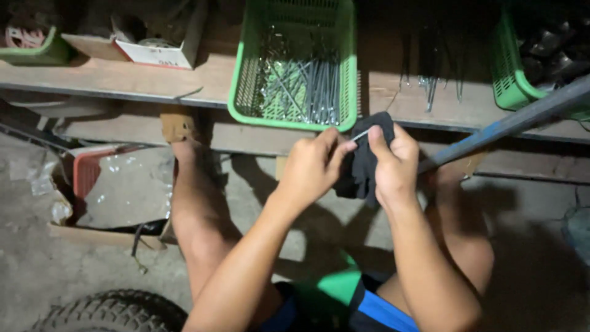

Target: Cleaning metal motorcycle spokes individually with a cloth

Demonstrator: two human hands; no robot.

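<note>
Black cloth (364,161) was bunched in the right hand (393,167) at frame centre, while the left hand (312,167) pinched a thin metal rod (361,134); its loose end could prick fingers or slip free.

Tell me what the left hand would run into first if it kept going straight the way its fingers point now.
The left hand points up and to the right, its fingertips pinching a thin metal rod. Straight on, it would meet the black cloth held in the right hand almost at once. Depth is hard to judge, but they look touching.
</note>
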